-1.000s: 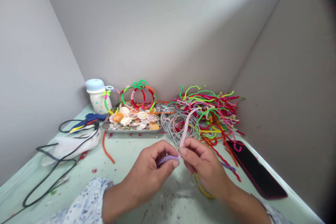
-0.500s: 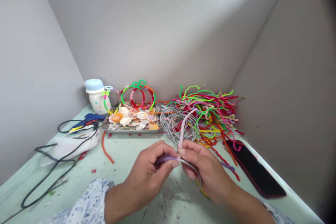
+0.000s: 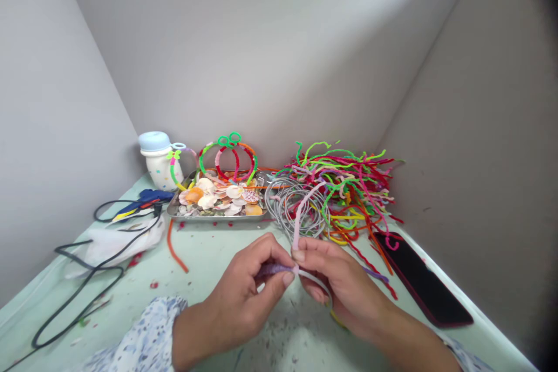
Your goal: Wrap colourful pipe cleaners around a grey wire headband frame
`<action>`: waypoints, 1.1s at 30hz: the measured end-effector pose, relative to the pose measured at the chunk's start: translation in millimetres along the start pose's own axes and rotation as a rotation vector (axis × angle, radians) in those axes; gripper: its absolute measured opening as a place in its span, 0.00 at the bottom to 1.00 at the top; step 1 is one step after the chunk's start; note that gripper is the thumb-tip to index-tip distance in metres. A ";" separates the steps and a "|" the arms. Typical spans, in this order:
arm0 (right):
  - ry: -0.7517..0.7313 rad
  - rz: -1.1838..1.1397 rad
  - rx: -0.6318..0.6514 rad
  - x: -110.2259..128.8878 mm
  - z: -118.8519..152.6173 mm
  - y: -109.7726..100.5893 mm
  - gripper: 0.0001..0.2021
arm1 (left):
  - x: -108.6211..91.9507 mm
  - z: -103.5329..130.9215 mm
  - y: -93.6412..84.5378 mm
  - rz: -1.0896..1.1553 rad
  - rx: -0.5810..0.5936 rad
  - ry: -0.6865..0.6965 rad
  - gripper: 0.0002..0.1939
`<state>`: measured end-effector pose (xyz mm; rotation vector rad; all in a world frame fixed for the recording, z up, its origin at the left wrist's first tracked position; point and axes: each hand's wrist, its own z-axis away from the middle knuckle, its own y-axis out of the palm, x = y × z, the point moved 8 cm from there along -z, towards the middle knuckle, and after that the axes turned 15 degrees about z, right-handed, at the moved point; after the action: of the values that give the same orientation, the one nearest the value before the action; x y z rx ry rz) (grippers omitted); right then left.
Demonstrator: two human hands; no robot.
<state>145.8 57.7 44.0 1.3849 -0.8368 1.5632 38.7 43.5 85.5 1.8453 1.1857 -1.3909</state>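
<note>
Between thumb and fingers, my left hand point(image 3: 250, 288) pinches a purple pipe-cleaner-wrapped band point(image 3: 271, 269), mostly hidden inside the hand. My right hand point(image 3: 335, 276) grips a pale pink pipe cleaner point(image 3: 300, 218), whose free end stands up and bends to the right. The pink strand meets the purple wrapping just between my fingertips. From that meeting point a bare grey-white strip point(image 3: 320, 283) curves right and passes under my right palm. Both hands are close together above the table.
A metal tray of seashells point(image 3: 218, 218) holds colourful wrapped rings point(image 3: 226, 157). Behind my right hand lie a grey wire coil point(image 3: 288, 212) and a heap of pipe cleaners point(image 3: 349, 174). A phone point(image 3: 425, 285) is right; a white cup point(image 3: 159, 168), blue glue gun point(image 3: 146, 200) and black cable point(image 3: 56, 308) are left.
The upright pink strand has tilted slightly leftward, and the join has dropped a touch. Both hands keep nearly the same pose and grip; the whole view has shifted slightly.
</note>
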 end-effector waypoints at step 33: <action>0.071 -0.141 0.104 -7.5 -1.6 6.8 0.08 | -24.2 7.3 5.3 -0.307 0.070 0.373 0.06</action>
<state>139.0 55.1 36.7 1.4221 -0.6090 1.5554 38.0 27.2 105.5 2.1021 1.6843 -1.2886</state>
